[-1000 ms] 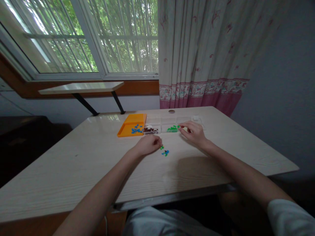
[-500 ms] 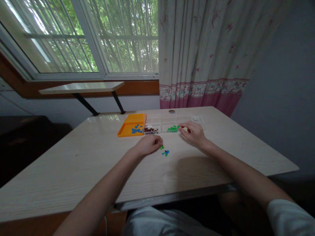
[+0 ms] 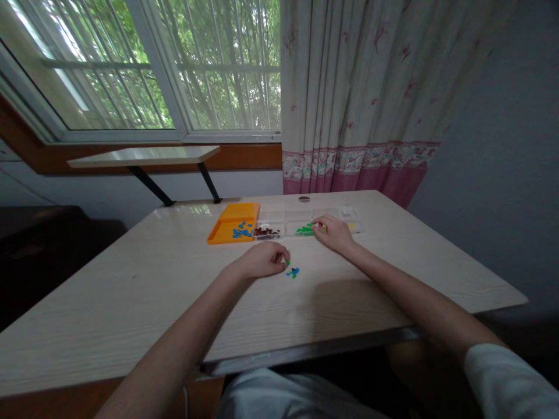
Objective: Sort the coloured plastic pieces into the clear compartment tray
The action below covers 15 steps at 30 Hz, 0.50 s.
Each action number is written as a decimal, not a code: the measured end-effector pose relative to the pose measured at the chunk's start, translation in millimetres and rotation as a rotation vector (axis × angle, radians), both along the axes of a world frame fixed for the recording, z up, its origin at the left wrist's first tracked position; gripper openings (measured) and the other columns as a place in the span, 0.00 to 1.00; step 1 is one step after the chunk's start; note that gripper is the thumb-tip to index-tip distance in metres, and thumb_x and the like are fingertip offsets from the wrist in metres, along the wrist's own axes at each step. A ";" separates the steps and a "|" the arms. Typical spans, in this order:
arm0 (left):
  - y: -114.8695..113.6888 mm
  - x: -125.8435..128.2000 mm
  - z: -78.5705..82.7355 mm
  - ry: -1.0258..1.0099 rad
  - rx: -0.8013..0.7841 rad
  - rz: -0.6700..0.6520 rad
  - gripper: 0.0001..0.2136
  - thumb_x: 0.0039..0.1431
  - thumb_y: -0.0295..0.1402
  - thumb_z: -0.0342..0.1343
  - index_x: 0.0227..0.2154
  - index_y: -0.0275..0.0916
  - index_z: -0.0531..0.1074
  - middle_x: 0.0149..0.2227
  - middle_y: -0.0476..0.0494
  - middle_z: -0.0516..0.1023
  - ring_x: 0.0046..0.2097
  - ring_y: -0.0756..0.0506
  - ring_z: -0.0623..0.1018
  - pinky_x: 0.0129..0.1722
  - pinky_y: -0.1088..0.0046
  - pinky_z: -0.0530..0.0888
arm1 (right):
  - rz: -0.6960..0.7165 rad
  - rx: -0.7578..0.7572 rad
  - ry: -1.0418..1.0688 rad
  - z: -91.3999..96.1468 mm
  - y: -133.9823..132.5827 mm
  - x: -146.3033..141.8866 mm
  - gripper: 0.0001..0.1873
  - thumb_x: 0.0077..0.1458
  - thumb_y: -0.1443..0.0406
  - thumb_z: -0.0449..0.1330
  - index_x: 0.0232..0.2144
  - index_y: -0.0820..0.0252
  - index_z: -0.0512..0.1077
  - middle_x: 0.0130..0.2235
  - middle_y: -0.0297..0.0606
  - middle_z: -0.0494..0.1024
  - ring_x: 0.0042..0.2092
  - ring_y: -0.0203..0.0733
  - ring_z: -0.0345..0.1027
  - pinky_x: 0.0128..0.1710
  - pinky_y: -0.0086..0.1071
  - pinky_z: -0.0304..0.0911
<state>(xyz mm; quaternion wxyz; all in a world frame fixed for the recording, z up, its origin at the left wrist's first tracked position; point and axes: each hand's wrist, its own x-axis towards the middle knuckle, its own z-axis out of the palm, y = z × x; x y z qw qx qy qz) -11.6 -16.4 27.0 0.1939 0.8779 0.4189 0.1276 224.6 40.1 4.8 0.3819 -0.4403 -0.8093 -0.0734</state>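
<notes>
My left hand (image 3: 266,259) rests low over the table, its fingertips pinched on a small green block piece (image 3: 287,263), mostly hidden by the fingers. Just in front of it lies a small cluster of blue, green and dark blocks (image 3: 293,272). My right hand (image 3: 335,234) is at the heap of green blocks (image 3: 304,230) in a clear compartment, thumb and forefinger closed together at its right side. Whatever lies between those fingertips is too small to make out.
Left of the green heap, dark brown blocks (image 3: 266,232) fill another clear compartment. An orange tray (image 3: 215,233) holds blue blocks (image 3: 243,230). Yellow pieces (image 3: 351,225) show beyond my right hand. A raised shelf (image 3: 146,155) stands at the back left, near the window.
My right hand has shifted slightly left over the green blocks, uncovering yellow pieces to its right. The left fingers now hide more of the small piece they pinch.
</notes>
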 end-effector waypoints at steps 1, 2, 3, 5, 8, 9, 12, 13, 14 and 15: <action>-0.5 0.3 0.6 0.000 0.004 0.001 0.09 0.45 0.30 0.51 0.30 0.37 0.73 0.22 0.49 0.70 0.24 0.52 0.66 0.23 0.80 0.58 | -0.016 -0.011 -0.014 -1.0 2.9 -0.2 0.08 0.52 0.63 0.55 0.33 0.58 0.72 0.31 0.35 0.74 0.33 0.37 0.67 0.32 0.28 0.59; -1.0 0.6 1.1 -0.001 0.008 0.004 0.09 0.46 0.30 0.51 0.30 0.37 0.74 0.22 0.49 0.70 0.24 0.52 0.66 0.23 0.80 0.58 | -0.030 -0.023 -0.028 -1.8 5.4 -0.2 0.08 0.52 0.63 0.55 0.33 0.58 0.72 0.31 0.35 0.74 0.33 0.37 0.67 0.31 0.28 0.59; -1.4 1.0 1.6 -0.001 0.009 0.005 0.09 0.46 0.30 0.51 0.30 0.37 0.74 0.22 0.49 0.70 0.24 0.52 0.66 0.23 0.80 0.59 | -0.041 -0.033 -0.040 -2.5 7.4 0.1 0.08 0.52 0.63 0.55 0.33 0.58 0.72 0.31 0.35 0.74 0.33 0.37 0.67 0.31 0.28 0.59; -2.0 1.5 2.6 0.004 0.012 0.004 0.09 0.45 0.31 0.51 0.30 0.37 0.74 0.22 0.49 0.70 0.24 0.52 0.66 0.23 0.80 0.59 | -0.052 -0.048 -0.058 -3.3 10.0 1.1 0.09 0.52 0.63 0.54 0.35 0.58 0.72 0.31 0.36 0.74 0.33 0.37 0.67 0.31 0.28 0.59; -2.3 1.6 3.4 0.015 0.019 -0.004 0.09 0.44 0.32 0.53 0.30 0.37 0.74 0.22 0.50 0.70 0.24 0.52 0.66 0.23 0.80 0.59 | -0.060 -0.055 -0.060 -3.7 10.5 2.4 0.11 0.52 0.64 0.54 0.38 0.58 0.72 0.31 0.36 0.73 0.34 0.38 0.66 0.32 0.29 0.59; -2.3 1.5 3.6 0.019 0.024 -0.008 0.09 0.44 0.32 0.53 0.30 0.37 0.74 0.22 0.50 0.69 0.24 0.52 0.66 0.23 0.80 0.59 | -0.058 -0.057 -0.055 -3.5 9.4 2.5 0.11 0.52 0.64 0.54 0.38 0.58 0.72 0.31 0.36 0.73 0.34 0.38 0.66 0.32 0.29 0.59; -2.9 1.3 4.2 0.035 0.044 -0.020 0.09 0.44 0.33 0.54 0.30 0.38 0.73 0.23 0.50 0.70 0.24 0.52 0.66 0.24 0.80 0.59 | -0.017 -0.073 -0.047 -2.4 2.2 2.2 0.10 0.53 0.65 0.53 0.37 0.58 0.72 0.31 0.36 0.73 0.34 0.37 0.67 0.33 0.28 0.60; -3.3 1.4 4.4 0.040 0.051 -0.021 0.09 0.44 0.33 0.53 0.30 0.38 0.73 0.23 0.50 0.70 0.24 0.52 0.67 0.24 0.80 0.59 | 0.018 -0.084 -0.053 -2.0 -1.5 1.9 0.10 0.53 0.66 0.53 0.36 0.58 0.72 0.32 0.36 0.74 0.34 0.37 0.67 0.33 0.28 0.60; -3.7 1.6 4.5 0.046 0.058 -0.021 0.09 0.45 0.33 0.53 0.30 0.38 0.73 0.23 0.50 0.70 0.24 0.52 0.67 0.24 0.80 0.59 | 0.066 -0.100 -0.069 -1.6 -5.7 1.4 0.09 0.53 0.66 0.53 0.36 0.58 0.72 0.32 0.36 0.74 0.34 0.36 0.67 0.34 0.28 0.60; -4.2 1.8 4.6 0.051 0.065 -0.021 0.09 0.45 0.32 0.53 0.30 0.38 0.73 0.23 0.49 0.70 0.25 0.52 0.67 0.24 0.80 0.59 | 0.125 -0.118 -0.094 -1.3 -10.1 0.7 0.09 0.53 0.66 0.53 0.36 0.58 0.72 0.32 0.36 0.74 0.34 0.36 0.67 0.34 0.28 0.60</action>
